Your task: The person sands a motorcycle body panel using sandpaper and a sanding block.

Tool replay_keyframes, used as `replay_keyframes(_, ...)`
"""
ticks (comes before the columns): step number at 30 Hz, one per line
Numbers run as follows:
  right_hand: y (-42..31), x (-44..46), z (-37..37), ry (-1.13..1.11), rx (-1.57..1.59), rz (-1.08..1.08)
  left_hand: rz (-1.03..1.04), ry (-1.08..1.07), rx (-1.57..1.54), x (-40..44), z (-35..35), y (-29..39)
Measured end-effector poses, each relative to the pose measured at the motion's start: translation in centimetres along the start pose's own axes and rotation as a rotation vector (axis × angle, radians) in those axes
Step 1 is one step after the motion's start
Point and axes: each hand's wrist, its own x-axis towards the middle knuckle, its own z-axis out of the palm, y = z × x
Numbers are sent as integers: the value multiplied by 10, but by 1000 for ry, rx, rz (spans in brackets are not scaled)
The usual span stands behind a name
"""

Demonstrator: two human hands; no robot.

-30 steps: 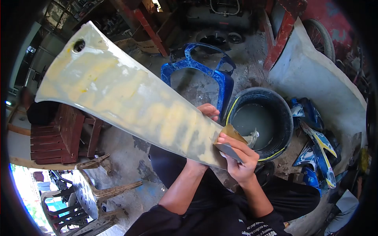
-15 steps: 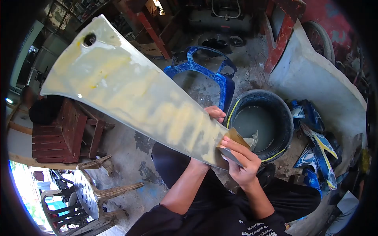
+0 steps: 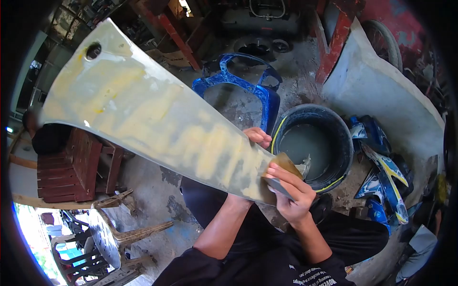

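Note:
A long tapered panel (image 3: 157,114), pale grey with yellowish filler patches and a hole near its wide end, slants across the view above my lap. My left hand (image 3: 258,137) reaches beneath it and grips it near the narrow end; its fingertips show past the far edge, while the palm is hidden. At the narrow end, my right hand (image 3: 292,190) presses a folded, brownish sheet of sandpaper (image 3: 285,164) against the panel's surface. The fingers lie over the sheet, and part of it sticks out beyond them.
A dark bucket (image 3: 347,143) of cloudy water stands just beyond my right hand. Behind the panel lies a blue plastic frame (image 3: 269,107). Blue and white fairing pieces (image 3: 381,167) are at the right. A wooden bench (image 3: 71,167), with a person in dark clothing (image 3: 50,138), is at the left.
The panel's wide end has shifted slightly left in view, along with the surroundings. My right hand stays at the narrow end with the sandpaper, and the left hand keeps its hold.

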Motion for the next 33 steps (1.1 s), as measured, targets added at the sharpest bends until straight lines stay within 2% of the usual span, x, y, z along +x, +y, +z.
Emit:
replay_keyframes(3, -21, 30, 12, 10, 66, -74, 63, -60, 27, 5, 4, -5)
replay_keyframes(7, -27, 39, 20, -4, 143, -89, 48, 2, -61, 3, 3, -5)
replay_keyframes(9, -20, 24, 14, -22, 77, -40, -19, 18, -94, 1, 3, -1)
replay_keyframes(12, -1, -8, 1, 14, -11, 18, 14, -7, -68, 1, 2, 3)
replay_keyframes(15, -2, -11, 0, -4, -50, -14, -43, -23, -131, -1, 4, 2)
replay_keyframes(20, -23, 42, 19, 67, 62, -67, -11, -64, -121, 2, 2, -3)
replay_keyframes(21, -23, 46, 20, 61, 83, -61, -28, -50, -168, 1, 3, -2)
replay_keyframes(22, -23, 47, 20, 53, 101, -53, -32, 6, -80, -2, -3, 0)
replay_keyframes(27, -1, -2, 2, 22, -3, 77, -11, -22, -132, -1, -5, -1)
replay_keyframes(29, 4, -10, -1, 47, -34, 23, -12, -49, -140, -1, -2, -1)
replay_keyframes(33, -17, 31, 11, 53, 39, -53, 18, -99, -58, 2, 2, -4)
